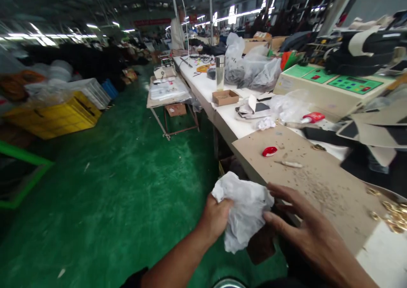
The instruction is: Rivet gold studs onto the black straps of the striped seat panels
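My left hand (218, 216) is closed on crumpled white tissue paper (243, 203), its thumb lying across the near side. The paper is held above the floor, just off the workbench edge. My right hand (305, 224) is at the paper's right side with thumb and fingers apart; the fingertips touch or nearly touch its edge. Below the paper shows a dark brown flat piece (262, 243); what supports it is hidden. On the brown board (333, 169) beside my right hand lie a red oval object (269, 151) and a pale-handled awl-like tool (291, 164).
Gold metal parts (394, 216) lie at the board's right. Farther back stand a cardboard box (225, 97), a bottle (220, 72), plastic bags (254, 65) and a machine with green panels (337, 84). A side table (171, 90) and a yellow crate (57, 114) stand on green floor.
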The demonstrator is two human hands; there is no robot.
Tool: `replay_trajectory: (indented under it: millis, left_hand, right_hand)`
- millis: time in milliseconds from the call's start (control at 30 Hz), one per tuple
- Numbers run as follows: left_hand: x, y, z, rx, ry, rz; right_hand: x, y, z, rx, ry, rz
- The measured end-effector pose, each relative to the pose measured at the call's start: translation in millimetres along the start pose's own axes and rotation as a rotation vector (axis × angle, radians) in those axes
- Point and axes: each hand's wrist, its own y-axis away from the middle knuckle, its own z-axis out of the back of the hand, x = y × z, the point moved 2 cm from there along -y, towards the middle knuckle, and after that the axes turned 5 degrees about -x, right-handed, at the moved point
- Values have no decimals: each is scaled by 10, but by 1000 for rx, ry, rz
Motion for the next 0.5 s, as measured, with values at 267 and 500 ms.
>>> replay_trajectory:
  millis: [267,500]
  left_hand:
    - [-161,-172,-221,249,-298,-474]
    - [398,109,-319,261,-311,-463]
  right_hand:
    - [13,-41,-695,261,-727,-426]
    - [-160,-273,-414,-155,-686,-292]
